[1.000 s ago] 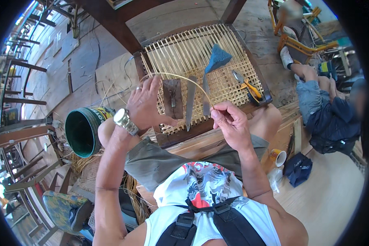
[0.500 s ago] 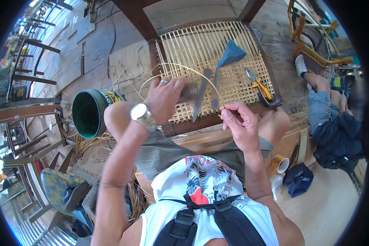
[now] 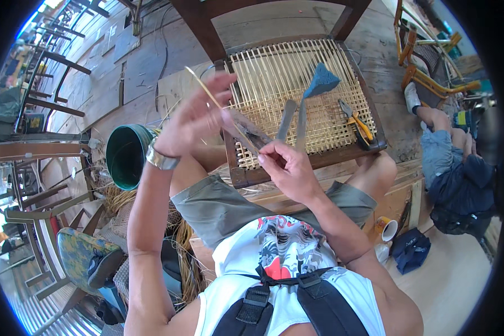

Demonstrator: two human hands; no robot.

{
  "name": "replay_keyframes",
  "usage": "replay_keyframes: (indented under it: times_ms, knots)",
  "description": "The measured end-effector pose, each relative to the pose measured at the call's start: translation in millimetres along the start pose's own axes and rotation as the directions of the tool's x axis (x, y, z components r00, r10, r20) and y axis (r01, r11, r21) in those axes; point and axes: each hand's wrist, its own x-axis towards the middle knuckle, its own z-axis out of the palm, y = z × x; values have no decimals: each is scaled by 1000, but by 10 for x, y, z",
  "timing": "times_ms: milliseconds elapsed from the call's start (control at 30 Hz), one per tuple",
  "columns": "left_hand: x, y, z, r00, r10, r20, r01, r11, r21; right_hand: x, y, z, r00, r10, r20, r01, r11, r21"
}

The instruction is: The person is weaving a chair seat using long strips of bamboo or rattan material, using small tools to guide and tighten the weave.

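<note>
A thin pale cane strand (image 3: 218, 106) runs between both hands above the front left corner of a chair seat frame (image 3: 375, 147). My left hand (image 3: 193, 115) is raised, its fingers partly spread, with the strand passing along them. My right hand (image 3: 285, 165) pinches the strand's lower end near the frame's front rail. The seat carries a half-woven cane mesh (image 3: 274, 73). On the mesh lie a blue sponge (image 3: 322, 83), two flat metal tools (image 3: 294, 119) and yellow-handled pliers (image 3: 357, 123).
A green bucket (image 3: 126, 157) stands at my left knee, loose cane strands (image 3: 182, 246) beside it. A yellow cup (image 3: 385, 228) and a dark bag (image 3: 411, 249) sit on the floor at right. Another person (image 3: 453, 168) sits at far right. Wooden chair frames (image 3: 45, 101) stand left.
My left hand has lifted and opened out to the left, drawing the strand from a curved loop into a straight line. My right hand has stayed near the front rail.
</note>
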Motion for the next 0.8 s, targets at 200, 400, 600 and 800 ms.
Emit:
replay_keyframes:
  times_ms: [200, 400, 600, 800]
  knots:
    - [199, 242, -1098, 950, 99, -297, -119, 992, -51, 3, 14, -91, 995, -63, -73, 53, 989, -140]
    - [163, -1001, -1413, 819, -393, -418, 568, 659, 494, 138, 199, -51, 960, -238, -149, 156, 893, -423]
    - [-135, -1047, -622, 956, -228, -182, 285, 867, 409, 198, 41, 10, 995, 11, -104, -24, 992, -126]
    - [17, -979, -562, 986, -6, -167, 97, 833, 544, 282, 450, 93, 987, 30, -156, -24, 999, 43]
